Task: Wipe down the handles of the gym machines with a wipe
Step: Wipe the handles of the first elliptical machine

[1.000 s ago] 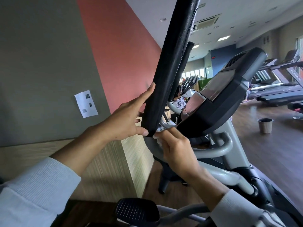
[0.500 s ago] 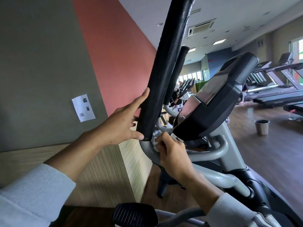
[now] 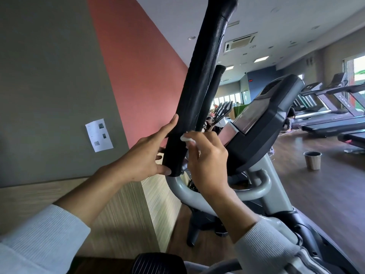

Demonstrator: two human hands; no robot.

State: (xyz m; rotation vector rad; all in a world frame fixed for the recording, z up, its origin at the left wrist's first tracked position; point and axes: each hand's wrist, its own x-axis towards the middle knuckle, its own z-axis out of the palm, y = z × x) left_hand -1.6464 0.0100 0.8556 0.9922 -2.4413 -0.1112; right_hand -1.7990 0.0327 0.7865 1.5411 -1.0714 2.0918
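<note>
A long black padded handle of an elliptical machine rises steeply through the middle of the view. My left hand grips its lower end from the left, thumb under the bottom rim. My right hand presses a small white wipe against the handle's right side, just above its lower end. A second, thinner black handle stands right behind the first. Below the padding the handle continues as a curved grey metal tube.
The machine's black console sits close on the right, with a grey loop bar under it. A black pedal lies at the bottom. The wall runs along the left. Treadmills and a cup on the floor stand at the right.
My right hand has slid up with the wipe from the grey tube below the padding onto the lower part of the black handle. My left hand keeps its grip.
</note>
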